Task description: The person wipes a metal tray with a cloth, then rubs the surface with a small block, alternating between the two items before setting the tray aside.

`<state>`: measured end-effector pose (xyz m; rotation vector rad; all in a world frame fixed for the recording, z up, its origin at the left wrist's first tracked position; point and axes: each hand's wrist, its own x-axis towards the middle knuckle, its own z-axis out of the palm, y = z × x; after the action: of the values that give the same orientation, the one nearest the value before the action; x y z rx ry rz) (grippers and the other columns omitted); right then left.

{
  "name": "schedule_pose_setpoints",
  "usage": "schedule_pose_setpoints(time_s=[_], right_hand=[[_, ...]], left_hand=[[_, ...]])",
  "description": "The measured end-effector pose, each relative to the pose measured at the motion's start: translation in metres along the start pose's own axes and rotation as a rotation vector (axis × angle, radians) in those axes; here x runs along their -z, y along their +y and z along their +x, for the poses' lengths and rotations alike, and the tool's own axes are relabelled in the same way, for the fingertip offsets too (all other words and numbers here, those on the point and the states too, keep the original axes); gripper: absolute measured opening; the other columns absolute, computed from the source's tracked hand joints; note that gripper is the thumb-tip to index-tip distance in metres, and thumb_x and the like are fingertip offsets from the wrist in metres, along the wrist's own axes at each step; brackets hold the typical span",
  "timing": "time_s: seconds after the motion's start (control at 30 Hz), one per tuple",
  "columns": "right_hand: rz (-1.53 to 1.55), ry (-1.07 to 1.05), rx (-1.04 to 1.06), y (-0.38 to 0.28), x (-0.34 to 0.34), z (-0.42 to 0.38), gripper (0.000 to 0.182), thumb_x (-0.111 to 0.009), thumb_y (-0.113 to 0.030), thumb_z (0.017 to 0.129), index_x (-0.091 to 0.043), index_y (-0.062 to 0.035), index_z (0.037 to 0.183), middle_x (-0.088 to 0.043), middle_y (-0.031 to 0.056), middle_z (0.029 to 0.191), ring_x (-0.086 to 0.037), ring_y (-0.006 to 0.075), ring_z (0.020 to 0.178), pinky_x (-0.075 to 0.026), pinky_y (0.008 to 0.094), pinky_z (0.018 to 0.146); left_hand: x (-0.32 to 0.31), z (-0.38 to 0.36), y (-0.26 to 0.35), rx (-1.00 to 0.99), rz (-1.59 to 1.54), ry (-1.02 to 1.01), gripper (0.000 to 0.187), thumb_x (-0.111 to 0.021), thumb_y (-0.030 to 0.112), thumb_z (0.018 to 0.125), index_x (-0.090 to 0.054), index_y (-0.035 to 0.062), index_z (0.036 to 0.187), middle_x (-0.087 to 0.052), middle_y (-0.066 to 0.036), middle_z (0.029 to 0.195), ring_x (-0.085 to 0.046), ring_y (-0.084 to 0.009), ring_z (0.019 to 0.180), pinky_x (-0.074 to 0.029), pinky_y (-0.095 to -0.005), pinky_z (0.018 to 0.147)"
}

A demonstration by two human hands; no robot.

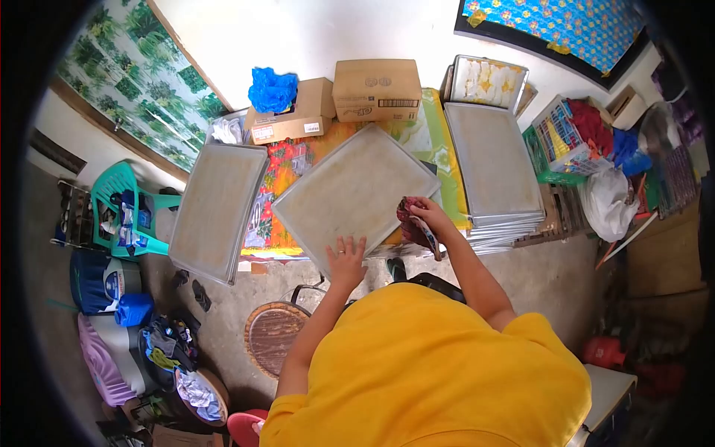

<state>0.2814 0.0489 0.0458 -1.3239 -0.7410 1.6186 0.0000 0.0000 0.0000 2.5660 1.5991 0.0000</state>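
A rectangular metal tray (356, 186) lies turned at an angle on the table in front of me, its surface dull grey-brown. My left hand (345, 262) rests with fingers spread on its near corner. In my right hand (434, 217) is a bunched dark red patterned cloth (407, 216), with a whitish part hanging below the fingers. The cloth hangs by the tray's right corner. Another tray (217, 208) lies at the table's left end. At the right end stands a tall stack of trays (494, 164).
Cardboard boxes (376, 89) stand along the back of the table, a blue plastic bag (272, 90) on one. A green chair (119, 212) holds items at left. Below the table is a round stool (274, 339). A filled crate (570, 141) stands at right.
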Motion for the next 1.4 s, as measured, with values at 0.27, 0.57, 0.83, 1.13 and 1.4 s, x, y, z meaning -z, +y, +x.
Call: schedule_pose_setpoints(time_s=[0.27, 0.57, 0.83, 1.13, 1.4], right_hand=[[0.15, 0.048, 0.128, -0.031, 0.046, 0.02, 0.033, -0.064, -0.018, 0.091, -0.057, -0.0044, 0.12, -0.064, 0.0076, 0.105, -0.063, 0.0185, 0.092, -0.052, 0.0341, 0.082], [0.599, 0.24, 0.396, -0.091, 0.053, 0.042, 0.03, -0.055, -0.026, 0.097, -0.052, -0.0068, 0.12, -0.062, 0.0086, 0.109, -0.062, 0.0209, 0.096, -0.051, 0.037, 0.086], [0.633, 0.294, 0.46, -0.131, -0.065, 0.075, 0.027, -0.049, -0.025, 0.1, -0.048, -0.0106, 0.122, -0.054, 0.0084, 0.113, -0.058, 0.0191, 0.098, -0.054, 0.0343, 0.08], [-0.357, 0.356, 1.195, -0.097, -0.289, 0.098, 0.063, -0.049, -0.022, 0.092, -0.027, -0.0017, 0.147, -0.024, 0.026, 0.151, -0.018, 0.0425, 0.142, -0.012, 0.0548, 0.114], [-0.27, 0.757, 0.903, -0.187, -0.228, 0.202, 0.05, -0.033, -0.03, 0.1, -0.035, -0.0128, 0.147, -0.03, 0.0156, 0.153, -0.023, 0.0351, 0.143, -0.014, 0.055, 0.114]], left_hand=[[0.035, 0.008, 0.013, -0.011, 0.051, -0.047, 0.074, -0.057, 0.004, 0.077, -0.036, 0.0297, 0.144, -0.045, -0.012, 0.141, -0.051, -0.0445, 0.119, -0.047, -0.0602, 0.081], [0.23, 0.047, -0.022, 0.157, -0.117, 0.16, 0.05, -0.054, 0.006, 0.076, -0.062, 0.0219, 0.123, -0.07, -0.015, 0.09, -0.067, -0.0345, 0.081, -0.052, -0.0463, 0.076], [0.283, 0.102, -0.059, 0.318, -0.189, 0.279, 0.038, -0.044, 0.028, 0.089, -0.061, 0.0209, 0.123, -0.068, -0.019, 0.098, -0.064, -0.0388, 0.092, -0.049, -0.0483, 0.081], [0.289, 0.167, -0.069, 0.434, -0.203, 0.227, 0.073, -0.014, 0.063, 0.095, -0.064, 0.0137, 0.115, -0.067, -0.022, 0.097, -0.062, -0.0438, 0.095, -0.047, -0.0513, 0.083], [0.292, 0.17, -0.078, 0.413, -0.124, 0.273, 0.059, -0.032, 0.06, 0.095, -0.067, 0.0133, 0.1, -0.067, -0.019, 0.08, -0.063, -0.0415, 0.083, -0.047, -0.051, 0.073]])
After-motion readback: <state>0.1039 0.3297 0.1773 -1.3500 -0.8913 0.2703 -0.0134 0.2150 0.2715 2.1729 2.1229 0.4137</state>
